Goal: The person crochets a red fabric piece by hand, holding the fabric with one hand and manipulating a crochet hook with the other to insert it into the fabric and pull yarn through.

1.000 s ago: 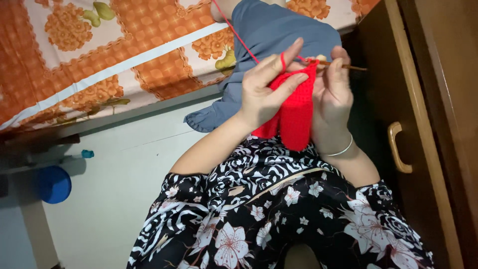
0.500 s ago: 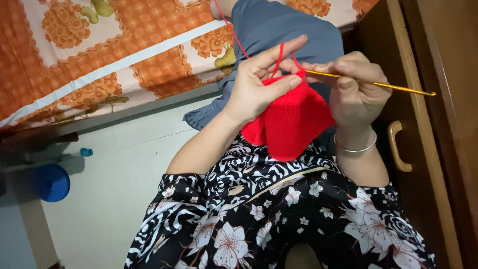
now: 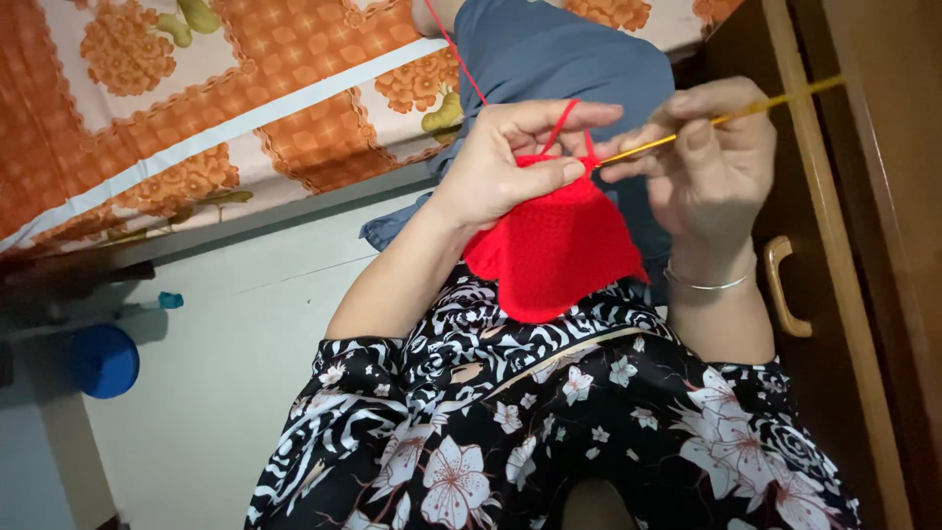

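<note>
A red crocheted piece (image 3: 554, 250) hangs in front of me over my flowered black dress (image 3: 549, 432). My left hand (image 3: 510, 162) pinches its top edge, with a red yarn strand (image 3: 456, 49) looped over the forefinger and running up out of view. My right hand (image 3: 711, 162) grips a thin yellow crochet hook (image 3: 726, 118), whose tip meets the top edge of the red piece.
A bed with an orange flowered sheet (image 3: 196, 108) runs along the top left, a grey-blue cloth (image 3: 559, 59) lying over its edge. A brown wooden cabinet with a curved handle (image 3: 780, 285) stands close on the right. A blue round object (image 3: 98, 358) sits on the pale floor at left.
The red piece went from bunched between both hands to hanging spread out. My right hand drew the hook outward to the right, then tilted its far end upward.
</note>
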